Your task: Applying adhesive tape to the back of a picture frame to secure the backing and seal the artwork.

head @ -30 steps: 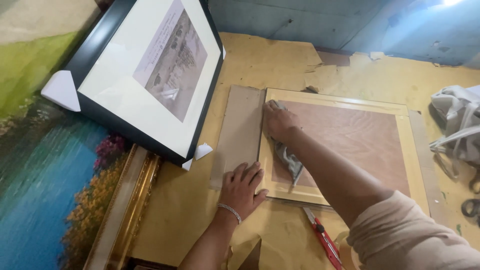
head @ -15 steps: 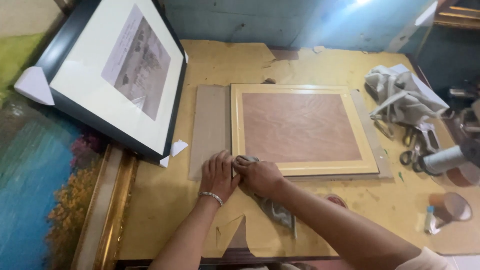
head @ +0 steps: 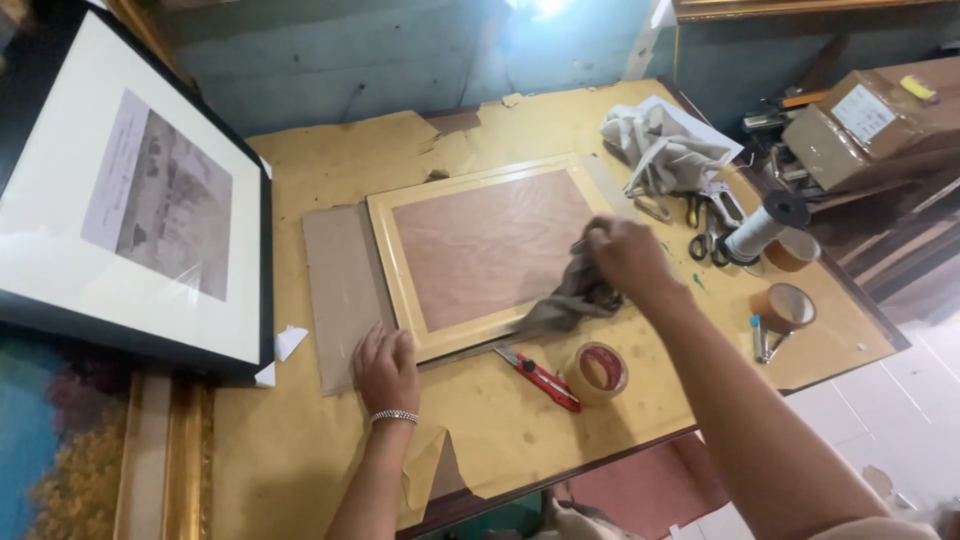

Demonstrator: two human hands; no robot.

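Observation:
A light wooden picture frame (head: pixel 395 262) with a brown backing board lies face down on a brown cardboard sheet (head: pixel 340 290) on the paper-covered table. My left hand (head: pixel 385 368) rests flat on the cardboard at the frame's near left corner; a beaded bracelet circles the wrist. My right hand (head: pixel 625 255) grips a crumpled grey-brown cloth (head: pixel 570 300) at the frame's near right corner. The cloth trails along the frame's near edge.
A red utility knife (head: pixel 540 378) and a roll of brown tape (head: pixel 597 372) lie near the table's front edge. Scissors (head: pixel 708 228), a spool (head: pixel 760 225), more tape rolls (head: pixel 783 308) and a grey rag (head: pixel 665 145) sit right. A black framed picture (head: pixel 140 200) leans at left.
My right hand has carried the cloth from the frame's near left corner along the near edge to the right corner. My left hand stays on the cardboard. The view has shifted.

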